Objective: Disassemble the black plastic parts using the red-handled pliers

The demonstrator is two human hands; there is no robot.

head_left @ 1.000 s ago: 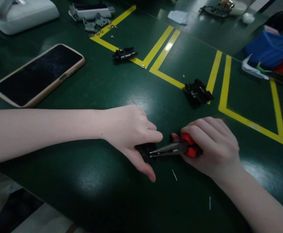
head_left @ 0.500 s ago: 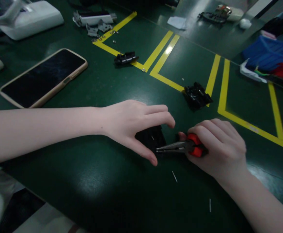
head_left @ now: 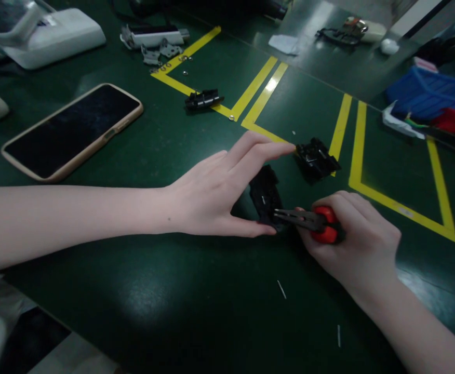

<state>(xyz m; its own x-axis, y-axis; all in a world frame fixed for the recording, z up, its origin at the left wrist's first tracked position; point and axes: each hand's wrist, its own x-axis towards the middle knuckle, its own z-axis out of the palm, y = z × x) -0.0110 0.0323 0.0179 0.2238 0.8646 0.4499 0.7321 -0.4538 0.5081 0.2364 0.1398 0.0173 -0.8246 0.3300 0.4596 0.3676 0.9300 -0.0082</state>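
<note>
Right hand (head_left: 352, 244) grip closed on pliers (head_left: 309, 222); left hand (head_left: 215, 192) open around black part (head_left: 265, 195)

Bare green desk (head_left: 165, 301) lies open in front of both hands, crossed only by two small white pins (head_left: 281, 289). Beyond the left hand (head_left: 215, 195), a second black plastic part (head_left: 316, 158) sits just off its fingertips, and a phone (head_left: 71, 130) blocks the far left.
</note>
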